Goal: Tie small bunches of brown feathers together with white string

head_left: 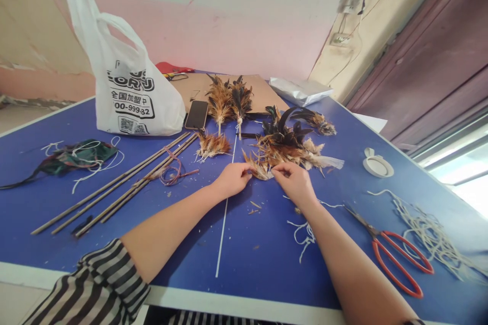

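Note:
At the near edge of a brown feather pile [280, 155], my left hand [235, 180] is closed in a pinch on some brown feathers [260, 170]. Opposite it, my right hand [294, 182] has thumb and finger pressed together at the pale end of the same feathers. The fingertips partly hide how many feathers are held. Dark, glossy feathers [284, 127] lie behind the pile. Two tied feather bundles [220, 104] rest farther back, and a smaller reddish-brown feather clump [213, 146] lies left of the pile.
Orange-handled scissors [398, 259], a pale string heap [429, 231] and a tape roll [378, 165] are on the right. Thin sticks [122, 183], purple cord [173, 170], green feathers with string [80, 156], a phone [196, 114] and a white bag [133, 86] occupy the left.

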The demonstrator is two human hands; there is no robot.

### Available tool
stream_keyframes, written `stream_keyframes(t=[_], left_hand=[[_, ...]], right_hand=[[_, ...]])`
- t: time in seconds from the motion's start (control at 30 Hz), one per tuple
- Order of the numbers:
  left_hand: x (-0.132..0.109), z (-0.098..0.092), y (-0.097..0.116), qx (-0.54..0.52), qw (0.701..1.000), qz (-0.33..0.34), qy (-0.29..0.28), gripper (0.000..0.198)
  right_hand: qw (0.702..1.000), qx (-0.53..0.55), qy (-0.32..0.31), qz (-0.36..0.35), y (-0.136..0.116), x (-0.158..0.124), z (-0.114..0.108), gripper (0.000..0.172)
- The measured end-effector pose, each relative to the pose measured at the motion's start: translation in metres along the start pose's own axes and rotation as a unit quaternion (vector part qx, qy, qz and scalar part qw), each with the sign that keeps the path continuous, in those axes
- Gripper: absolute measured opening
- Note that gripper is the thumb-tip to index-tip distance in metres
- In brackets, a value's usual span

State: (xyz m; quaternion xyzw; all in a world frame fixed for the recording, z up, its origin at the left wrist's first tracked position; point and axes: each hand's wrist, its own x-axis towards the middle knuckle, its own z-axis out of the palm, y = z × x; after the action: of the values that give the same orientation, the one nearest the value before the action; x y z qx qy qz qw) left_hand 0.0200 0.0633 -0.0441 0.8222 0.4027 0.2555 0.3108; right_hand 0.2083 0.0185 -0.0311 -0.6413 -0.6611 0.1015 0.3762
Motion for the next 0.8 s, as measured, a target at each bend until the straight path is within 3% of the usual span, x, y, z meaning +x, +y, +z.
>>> stream_keyframes(t=[0.1, 0.23, 0.5, 0.8], left_hand=[[-0.004, 0.002, 0.003, 0.119, 0.992, 0.046, -0.001, 0.029], [-0.006, 0.002, 0.004, 0.210, 0.977, 0.033, -0.028, 0.030], [-0.007, 0.000, 0.008, 0.259, 0.964, 0.032, -0.046, 0.032], [-0.009, 0.001, 0.009, 0.279, 0.958, 0.040, -0.049, 0.033]], right_hand=[[0.998, -0.053, -0.031, -0.027, -0.004, 0.000, 0.012, 0.017], [0.992, -0.113, -0.058, -0.007, -0.005, 0.004, 0.021, 0.015], [0.992, 0.001, -0.095, 0.080, 0.003, 0.009, 0.010, 0.021], [0.980, -0.193, -0.059, -0.007, -0.013, 0.000, 0.025, 0.022]])
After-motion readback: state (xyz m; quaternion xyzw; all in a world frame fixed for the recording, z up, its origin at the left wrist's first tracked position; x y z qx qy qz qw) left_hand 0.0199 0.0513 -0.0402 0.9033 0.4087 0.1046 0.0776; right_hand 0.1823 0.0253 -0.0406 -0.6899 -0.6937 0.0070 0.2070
